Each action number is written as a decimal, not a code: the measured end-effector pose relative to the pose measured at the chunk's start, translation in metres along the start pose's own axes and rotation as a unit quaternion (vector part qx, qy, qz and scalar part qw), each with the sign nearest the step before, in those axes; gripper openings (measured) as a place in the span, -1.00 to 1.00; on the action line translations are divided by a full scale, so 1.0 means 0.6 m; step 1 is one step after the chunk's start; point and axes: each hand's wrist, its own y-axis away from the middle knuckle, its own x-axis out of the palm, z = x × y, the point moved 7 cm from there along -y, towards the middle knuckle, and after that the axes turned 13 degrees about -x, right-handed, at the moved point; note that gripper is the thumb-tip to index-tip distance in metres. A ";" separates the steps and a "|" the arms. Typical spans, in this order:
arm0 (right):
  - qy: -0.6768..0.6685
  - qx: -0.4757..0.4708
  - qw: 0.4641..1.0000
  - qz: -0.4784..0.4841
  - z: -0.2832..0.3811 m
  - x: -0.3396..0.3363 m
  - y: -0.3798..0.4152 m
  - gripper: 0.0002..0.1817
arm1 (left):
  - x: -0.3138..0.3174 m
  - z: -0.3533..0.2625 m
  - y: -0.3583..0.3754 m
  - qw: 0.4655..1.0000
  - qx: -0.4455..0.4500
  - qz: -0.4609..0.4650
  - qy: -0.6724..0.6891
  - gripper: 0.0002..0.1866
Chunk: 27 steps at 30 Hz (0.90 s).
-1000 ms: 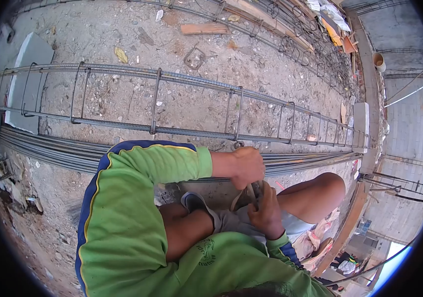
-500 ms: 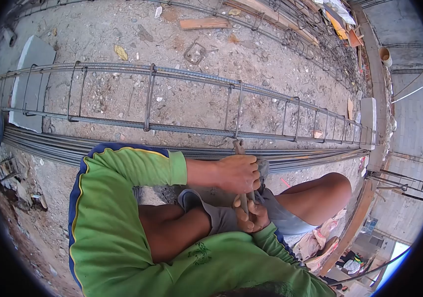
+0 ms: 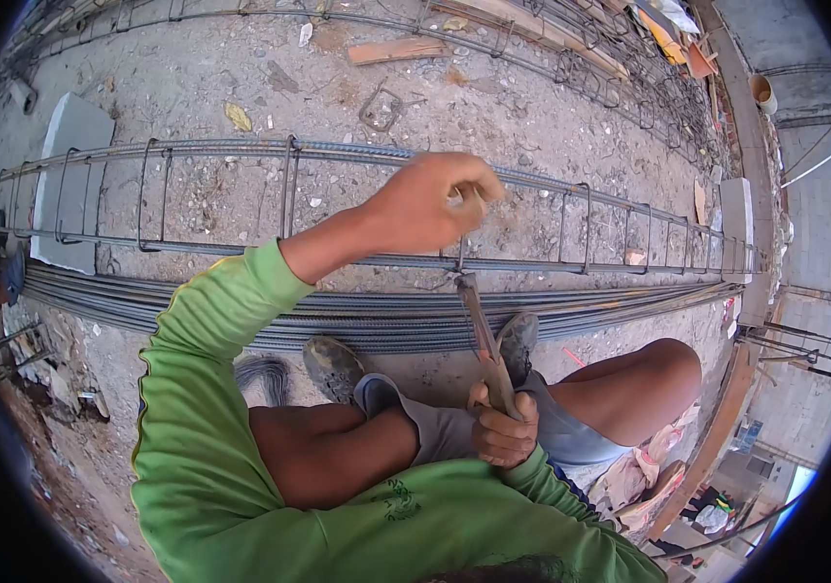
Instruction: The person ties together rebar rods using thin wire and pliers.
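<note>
My left hand (image 3: 435,206) is over the rebar cage (image 3: 357,151), close to its upper bars, its fingers curled in toward the thumb; what they pinch, if anything, is too small to make out. Low in front of my body, my right hand (image 3: 506,432) is closed round the handles of the metal pincers (image 3: 484,340). Their head points up and meets the cage's lower bar, where a short bit of wire shows. Both hands are bare.
A bundle of long steel bars (image 3: 386,316) lies between the cage and my shoes (image 3: 333,369). Pale blocks (image 3: 70,185) sit under the cage's ends. Coiled wire (image 3: 262,377) rests on the ground at left. A co-worker's hand or foot, unclear, shows at far left.
My left hand has let go of the pincers and moved up over the cage. My right hand still holds them. The view has shifted slightly.
</note>
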 end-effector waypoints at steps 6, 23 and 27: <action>0.158 0.038 0.987 -0.005 0.012 -0.019 0.006 -0.36 | -0.040 0.085 0.000 0.968 -0.168 -0.185 -0.022 -0.78; 0.197 0.071 0.973 -0.102 0.044 -0.042 -0.002 -0.37 | 0.068 0.146 0.016 0.927 -0.313 0.111 -0.176 -0.38; 0.276 -0.060 0.956 -0.077 0.040 -0.024 0.005 -0.45 | 0.069 0.144 0.016 0.922 -0.326 0.118 -0.170 -0.41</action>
